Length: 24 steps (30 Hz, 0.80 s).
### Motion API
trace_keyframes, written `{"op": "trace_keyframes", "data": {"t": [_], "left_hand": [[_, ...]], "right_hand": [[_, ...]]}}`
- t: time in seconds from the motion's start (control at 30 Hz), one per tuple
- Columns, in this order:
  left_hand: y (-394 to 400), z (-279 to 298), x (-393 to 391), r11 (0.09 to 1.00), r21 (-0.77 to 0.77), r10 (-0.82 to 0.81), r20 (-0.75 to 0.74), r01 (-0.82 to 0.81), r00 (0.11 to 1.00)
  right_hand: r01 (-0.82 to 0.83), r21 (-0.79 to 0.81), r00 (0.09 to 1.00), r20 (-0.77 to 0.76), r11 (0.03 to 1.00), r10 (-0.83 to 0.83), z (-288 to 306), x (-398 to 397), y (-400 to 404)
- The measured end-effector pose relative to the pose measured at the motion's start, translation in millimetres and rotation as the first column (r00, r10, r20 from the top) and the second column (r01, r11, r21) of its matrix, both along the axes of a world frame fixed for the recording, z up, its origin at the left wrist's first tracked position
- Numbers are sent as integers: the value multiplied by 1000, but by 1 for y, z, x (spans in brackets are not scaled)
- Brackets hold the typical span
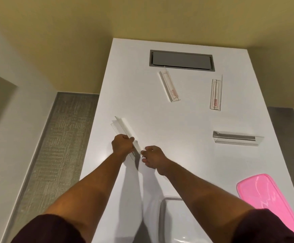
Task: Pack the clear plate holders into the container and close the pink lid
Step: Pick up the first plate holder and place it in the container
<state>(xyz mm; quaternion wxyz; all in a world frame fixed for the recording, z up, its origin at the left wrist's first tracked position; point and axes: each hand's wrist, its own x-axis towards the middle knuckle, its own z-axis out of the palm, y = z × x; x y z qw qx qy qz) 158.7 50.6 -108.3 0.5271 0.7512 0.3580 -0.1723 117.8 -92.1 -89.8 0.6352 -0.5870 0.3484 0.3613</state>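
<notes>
White tabletop [186,120], long and narrow, left edge dropping to grey carpet [62,137]. Left hand [122,145] closed on a clear angled plastic plate holder [123,128] near that left edge; right hand [152,156] just beside its near end, fingers loosely curled, contact unclear. Three more clear holders well apart on open surface: far centre [169,86], far right [216,94], right [237,138]. Clear container [162,213] at near edge, contents unseen. Pink lid [268,197] flat, near right.

Both forearms are bare. Left hand [122,145] and right hand [153,156] are ungloved. Short dark maroon sleeves [51,228] cover the upper arms.
</notes>
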Motion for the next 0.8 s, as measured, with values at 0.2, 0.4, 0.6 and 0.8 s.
{"op": "trace_keyframes", "data": {"t": [0.2, 0.4, 0.6, 0.8], "left_hand": [[-5, 9, -8, 993, -59, 100, 31, -98, 994], [-10, 33, -47, 912, -378, 189, 41, -160, 981], [-25, 64, -100, 936, -351, 26, 128, 21, 991], [-35, 97, -126, 961, -263, -27, 225, 87, 974]], "right_hand": [[61, 16, 994, 85, 998, -62, 1, -6, -4], [108, 146, 965, 224, 983, -139, 23, -27, -24], [-126, -165, 859, 475, 978, 191, 40, -66, -62], [-59, -324, 828, 513, 944, 227, 72, -107, -109]]}}
